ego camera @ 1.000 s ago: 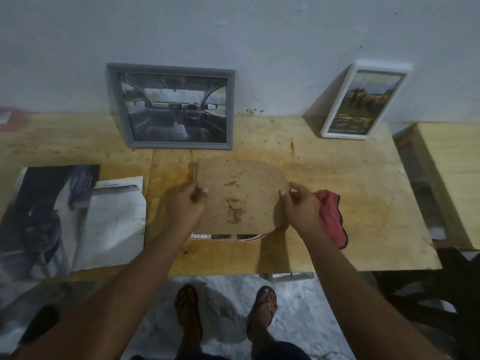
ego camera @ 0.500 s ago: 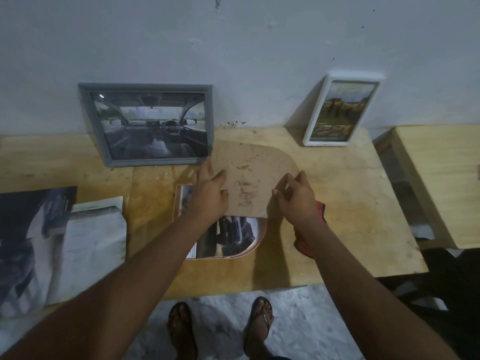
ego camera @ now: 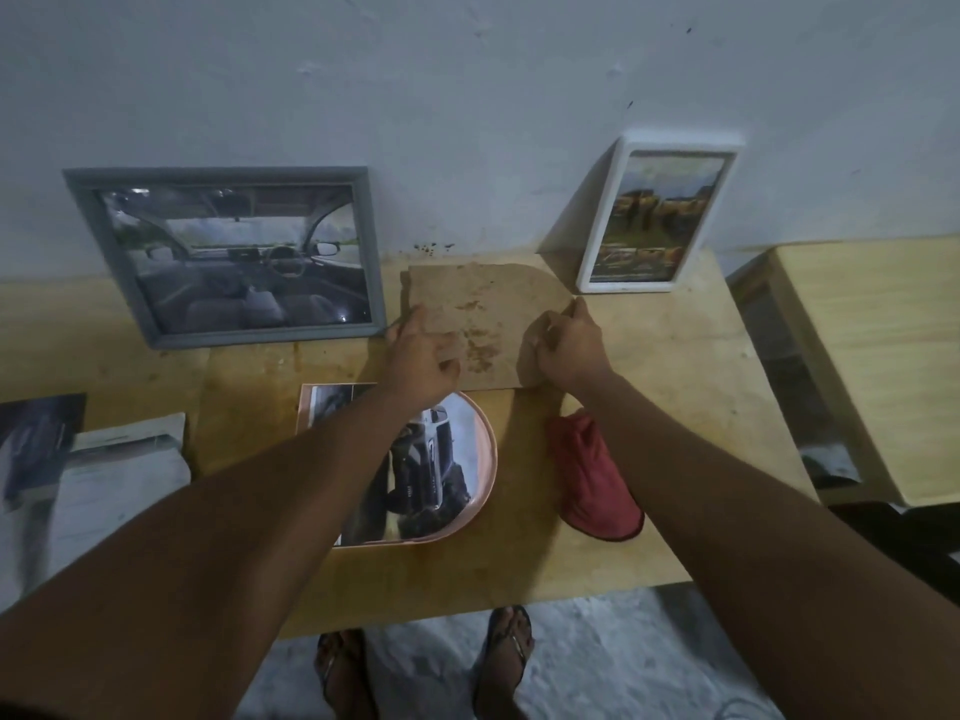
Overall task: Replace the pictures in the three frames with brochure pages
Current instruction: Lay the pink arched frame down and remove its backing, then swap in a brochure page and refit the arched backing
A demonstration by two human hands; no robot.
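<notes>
On a worn wooden counter (ego camera: pixel 649 366) against a grey wall, both hands' grips clasp the stained arch-shaped brown backing board (ego camera: pixel 483 314), left hand (ego camera: pixel 423 358) and right hand (ego camera: pixel 569 350) at opposite edges; the open pink arch-shaped frame (ego camera: pixel 488 459) lies directly nearer the person, long axis left-right.

Dim, soft-focus wide-angle view, edges bowed, glare specks on glass

a pink arch-shaped frame (ego camera: pixel 470 491) lies flat on the table (ego camera: pixel 675 407), face open, showing a vehicle picture. behind it a brown backing board (ego camera: pixel 488 314) of matching arch shape lies near the wall. left of the board leans a grey frame (ego camera: pixel 228 254) with a car-interior page; right of it a white frame (ego camera: pixel 657 213), its picture possibly a landscape.
</notes>
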